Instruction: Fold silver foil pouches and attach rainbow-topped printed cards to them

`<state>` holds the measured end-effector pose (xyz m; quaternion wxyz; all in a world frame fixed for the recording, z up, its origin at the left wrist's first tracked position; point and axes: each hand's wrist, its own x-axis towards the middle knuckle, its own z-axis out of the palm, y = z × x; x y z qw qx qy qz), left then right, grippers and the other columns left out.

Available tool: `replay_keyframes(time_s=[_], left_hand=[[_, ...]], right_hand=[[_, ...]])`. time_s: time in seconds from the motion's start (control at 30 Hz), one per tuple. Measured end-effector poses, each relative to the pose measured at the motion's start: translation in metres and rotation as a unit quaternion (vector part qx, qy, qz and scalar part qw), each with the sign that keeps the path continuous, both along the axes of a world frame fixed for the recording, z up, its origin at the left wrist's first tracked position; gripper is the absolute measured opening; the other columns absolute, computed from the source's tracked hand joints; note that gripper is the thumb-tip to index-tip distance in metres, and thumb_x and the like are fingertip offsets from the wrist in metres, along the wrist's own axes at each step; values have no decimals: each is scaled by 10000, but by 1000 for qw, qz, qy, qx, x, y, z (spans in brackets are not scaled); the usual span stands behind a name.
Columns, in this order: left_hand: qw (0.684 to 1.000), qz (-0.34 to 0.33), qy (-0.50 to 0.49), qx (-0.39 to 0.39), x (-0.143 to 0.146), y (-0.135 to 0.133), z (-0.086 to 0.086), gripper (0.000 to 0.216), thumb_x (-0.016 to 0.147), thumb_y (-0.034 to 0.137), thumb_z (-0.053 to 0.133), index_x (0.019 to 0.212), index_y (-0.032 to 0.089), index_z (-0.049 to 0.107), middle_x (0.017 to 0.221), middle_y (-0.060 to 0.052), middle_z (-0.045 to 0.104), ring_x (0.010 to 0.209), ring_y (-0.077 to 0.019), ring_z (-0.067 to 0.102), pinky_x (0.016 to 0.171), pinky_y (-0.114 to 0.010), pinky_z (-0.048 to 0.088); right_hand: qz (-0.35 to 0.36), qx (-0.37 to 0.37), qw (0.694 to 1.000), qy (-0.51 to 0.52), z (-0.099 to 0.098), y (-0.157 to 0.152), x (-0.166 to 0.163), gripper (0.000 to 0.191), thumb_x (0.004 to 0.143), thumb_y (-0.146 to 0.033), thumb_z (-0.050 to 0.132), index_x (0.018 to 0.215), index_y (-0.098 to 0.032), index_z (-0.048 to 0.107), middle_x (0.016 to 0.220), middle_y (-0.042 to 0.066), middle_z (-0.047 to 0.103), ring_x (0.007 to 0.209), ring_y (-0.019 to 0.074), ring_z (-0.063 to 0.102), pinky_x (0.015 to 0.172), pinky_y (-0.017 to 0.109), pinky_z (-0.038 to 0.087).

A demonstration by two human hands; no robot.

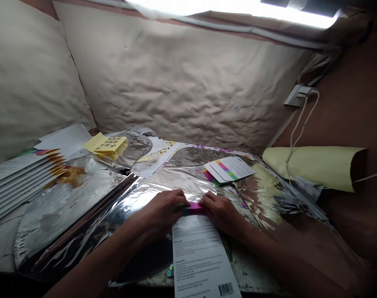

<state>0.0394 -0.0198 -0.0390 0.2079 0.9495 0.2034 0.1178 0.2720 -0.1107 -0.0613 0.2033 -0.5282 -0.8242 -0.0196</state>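
Observation:
A long white card (201, 256) with printed text and a barcode lies in front of me, its lower end running out of view. Across its top edge is a bright pink strip (195, 207), with a bit of green showing at its left end. My left hand (166, 209) is closed, pinching the strip's left end between thumb and fingers. On the other side, my right hand (222, 213) pinches the right end with bent fingers. Whether the strip is part of the card or a separate piece is hidden by my fingers.
Silver film (129, 203) covers much of the table. Printed cards with coloured stripes (230, 169) lie beyond my right hand. A stack of white cards (21, 178) and yellow printed slips (106, 143) are at left. A yellow roll (312, 165) and hanging cables (297, 124) stand right.

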Motion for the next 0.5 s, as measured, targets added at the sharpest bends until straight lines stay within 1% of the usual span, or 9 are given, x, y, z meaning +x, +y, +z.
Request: replay_keyframes(time_s=[0.1,0.17,0.23,0.43,0.5], left_hand=[[1000,-22,19,2,-3,-3,5,252,853,231,574,1069,292,688,1083,-7,659,915,-187,641,766,-258,454],[999,-31,29,0,-5,-4,8,330,816,248,613,1136,305,670,1138,-11,653,953,-203,641,792,-273,463],[999,-34,39,2,-6,-5,10,406,787,252,633,1187,315,651,1176,-13,646,980,-217,639,808,-289,470],[999,-11,47,24,-5,-11,12,427,779,297,651,1206,306,647,1236,-21,641,1068,-243,614,901,-337,466],[998,-9,53,31,-5,-13,13,431,784,325,660,1214,297,641,1242,-27,644,1084,-246,606,922,-348,459]], right_hand=[[28,-14,999,17,1,-14,2,230,938,-118,510,1127,-194,618,1041,76,648,954,198,625,815,314,526],[28,-11,999,28,-1,-20,3,290,957,-130,497,1222,-205,587,1135,93,636,1034,215,611,871,356,538],[25,0,999,30,-5,-23,3,331,968,-125,479,1277,-209,565,1203,106,620,1092,228,594,916,387,539],[28,-5,999,-28,-11,-25,5,444,936,-61,475,1372,-139,504,1317,152,567,1165,273,540,972,427,520],[29,-4,999,-32,-12,-26,5,457,936,-59,464,1387,-131,488,1334,156,553,1168,279,529,977,434,513]])
